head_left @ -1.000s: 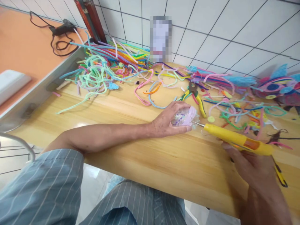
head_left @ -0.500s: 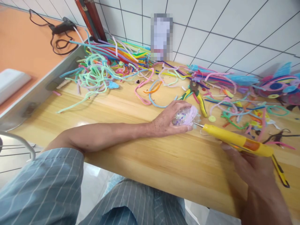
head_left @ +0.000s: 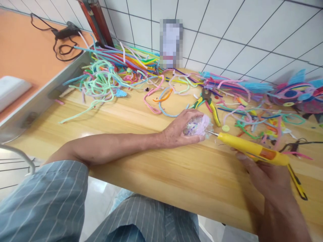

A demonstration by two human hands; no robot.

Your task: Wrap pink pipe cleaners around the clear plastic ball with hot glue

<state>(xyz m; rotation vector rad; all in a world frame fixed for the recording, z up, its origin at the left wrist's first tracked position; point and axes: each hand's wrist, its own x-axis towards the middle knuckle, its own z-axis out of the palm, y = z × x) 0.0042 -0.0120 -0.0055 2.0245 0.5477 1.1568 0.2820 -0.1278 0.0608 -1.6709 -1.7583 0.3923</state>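
Observation:
My left hand (head_left: 176, 129) is closed around a small clear plastic piece with lilac trim (head_left: 202, 125), its fingers above and thumb below. What the piece is exactly, I cannot make out. A yellow glue gun (head_left: 252, 148) is gripped in my right hand (head_left: 267, 174), and its metal tip points left, at or very near the right side of the lilac trim. Just beyond the held piece lie pliers (head_left: 213, 109) with yellow and green handles. A small pale yellow disc (head_left: 225, 128) rests close to the glue gun's nozzle.
Tangled green pipe cleaners (head_left: 101, 79) and a bundle of coloured ones (head_left: 136, 58) lie at the back left. More pipe cleaners (head_left: 234, 85) and scraps spread along the right. A colourful fish-like craft (head_left: 297, 92) stands at the far right. A blurred-out phone-shaped object (head_left: 171, 43) leans on the tiled wall.
The view has shifted slightly, so everything sits a little further left. Both hands keep their holds, and the glue gun's tip stays by the lilac trim.

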